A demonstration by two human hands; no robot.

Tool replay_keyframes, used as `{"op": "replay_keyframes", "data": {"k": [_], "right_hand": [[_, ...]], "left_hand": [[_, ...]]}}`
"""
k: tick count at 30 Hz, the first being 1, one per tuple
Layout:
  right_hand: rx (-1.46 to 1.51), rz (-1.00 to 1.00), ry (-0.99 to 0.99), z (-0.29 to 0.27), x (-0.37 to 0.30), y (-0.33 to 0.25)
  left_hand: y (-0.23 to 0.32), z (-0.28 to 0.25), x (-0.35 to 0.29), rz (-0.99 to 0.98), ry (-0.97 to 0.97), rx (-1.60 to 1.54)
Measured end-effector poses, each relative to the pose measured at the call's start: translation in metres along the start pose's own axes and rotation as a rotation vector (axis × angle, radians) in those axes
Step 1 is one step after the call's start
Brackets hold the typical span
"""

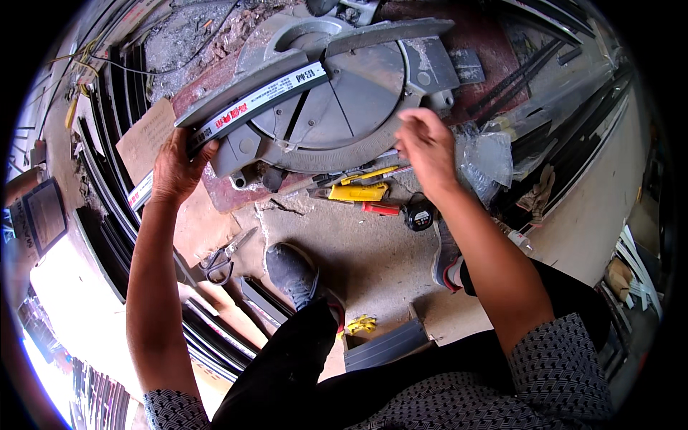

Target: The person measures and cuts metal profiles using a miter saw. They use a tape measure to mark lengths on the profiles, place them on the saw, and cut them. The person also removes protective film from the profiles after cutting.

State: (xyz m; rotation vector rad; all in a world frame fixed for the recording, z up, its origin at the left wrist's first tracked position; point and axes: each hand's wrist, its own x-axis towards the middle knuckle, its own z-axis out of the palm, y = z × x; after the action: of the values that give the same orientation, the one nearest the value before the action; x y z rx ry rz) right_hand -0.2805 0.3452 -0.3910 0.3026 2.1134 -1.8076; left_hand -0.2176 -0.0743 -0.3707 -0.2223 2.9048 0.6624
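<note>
A long metal profile strip (pixel 261 97) with printed white film lies on the round grey table (pixel 358 86) of a mitre saw. It runs along the left part of the fence (pixel 240 86). My left hand (pixel 179 165) is wrapped round the strip's near left part, beside the saw table's left end, with the thumb in front. Over the right front edge of the saw table, my right hand (pixel 424 140) hangs with its fingers curled inward. I see nothing in it, and its fingertips are a little blurred. The saw's head and blade are mostly outside the view.
On the floor before the saw lie a yellow utility knife (pixel 358 192), a red-handled tool (pixel 380 208), a tape measure (pixel 418 213) and scissors (pixel 228 256). Dark profiles (pixel 107 179) are stacked at left, others at right beside clear plastic (pixel 487 158). My shoe (pixel 292 272) stands near the scissors.
</note>
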Motion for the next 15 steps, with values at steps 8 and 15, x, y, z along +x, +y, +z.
{"op": "replay_keyframes", "data": {"k": [8,15], "right_hand": [[-0.955,-0.034,0.371,-0.128,-0.052,0.101],[-1.106,0.099,0.436,-0.132,-0.075,0.128]], "left_hand": [[-0.011,0.002,0.008,-0.032,0.008,0.039],[-0.009,0.006,0.007,-0.001,0.029,0.052]]}}
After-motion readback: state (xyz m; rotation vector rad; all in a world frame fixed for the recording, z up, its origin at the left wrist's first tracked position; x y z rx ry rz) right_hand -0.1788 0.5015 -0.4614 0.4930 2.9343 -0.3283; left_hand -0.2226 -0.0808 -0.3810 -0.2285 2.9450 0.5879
